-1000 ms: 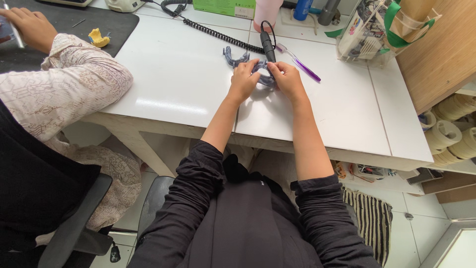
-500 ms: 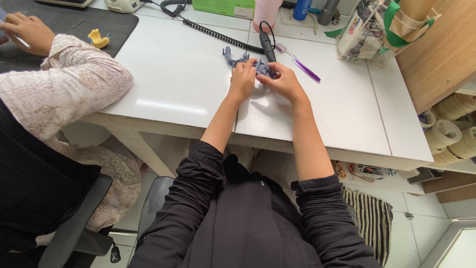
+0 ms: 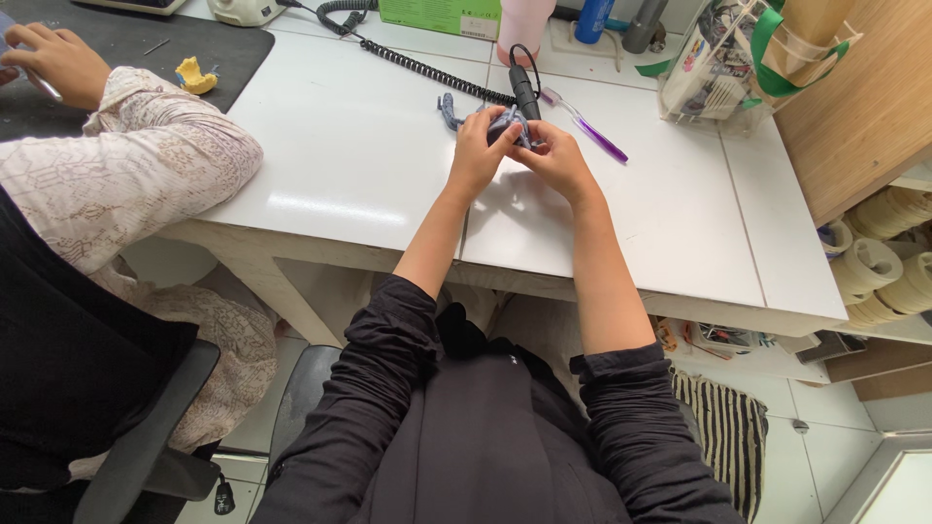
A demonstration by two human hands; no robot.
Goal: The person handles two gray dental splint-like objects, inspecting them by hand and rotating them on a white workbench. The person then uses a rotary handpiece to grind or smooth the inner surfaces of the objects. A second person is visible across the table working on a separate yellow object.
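Observation:
Both my hands meet over the white table [image 3: 369, 165]. My left hand [image 3: 481, 150] and my right hand [image 3: 555, 160] together pinch a small blue-grey piece [image 3: 507, 123] between their fingertips; most of it is hidden by the fingers. A second blue-grey piece [image 3: 449, 109] lies just left of my left hand. A black handheld rotary tool [image 3: 524, 92] lies right behind the hands, joined to a black coiled cord [image 3: 417, 63]. A purple toothbrush [image 3: 587, 126] lies to the right of the tool.
A co-worker in a patterned sleeve [image 3: 116, 184] sits at the left, a hand [image 3: 58, 63] on a black mat [image 3: 146, 44] beside a yellow piece [image 3: 194, 76]. A green box [image 3: 442, 15], pink bottle [image 3: 524, 24] and clear organizer [image 3: 714, 63] line the back. Tape rolls [image 3: 874, 262] sit at right.
My hands stay in place, fingers shifting slightly on the blue-grey piece. The co-worker's hand at far left has moved a little on the mat.

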